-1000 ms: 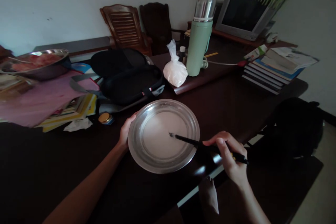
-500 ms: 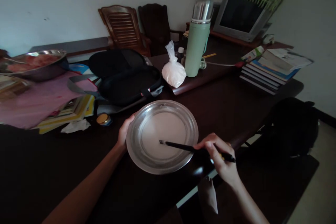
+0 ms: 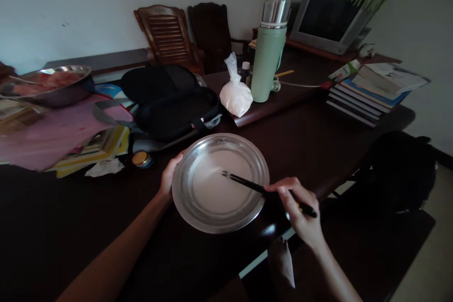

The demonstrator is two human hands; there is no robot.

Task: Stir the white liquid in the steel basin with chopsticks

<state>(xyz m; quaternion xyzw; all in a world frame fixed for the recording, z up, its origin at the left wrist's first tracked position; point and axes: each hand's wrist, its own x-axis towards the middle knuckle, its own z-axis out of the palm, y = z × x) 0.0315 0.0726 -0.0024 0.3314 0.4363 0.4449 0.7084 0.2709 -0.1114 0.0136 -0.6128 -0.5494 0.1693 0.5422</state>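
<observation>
At the lower middle of the frame, a round shallow steel plate [image 3: 219,183] holding pale liquid sits on the dark wooden counter [image 3: 318,141]. The left hand [image 3: 169,175] grips its left rim with curled fingers. The right hand [image 3: 300,210] pinches a pair of black chopsticks [image 3: 262,189], tips in the liquid. Above, a knotted white plastic bag [image 3: 236,93] stands just beside a tall green thermos flask [image 3: 269,52].

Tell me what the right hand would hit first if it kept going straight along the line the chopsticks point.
Probably the left hand. The right hand aims its chopsticks up-left over the white liquid in the metal plate, toward the far-left rim where that hand grips. Depth is uncertain.
</observation>
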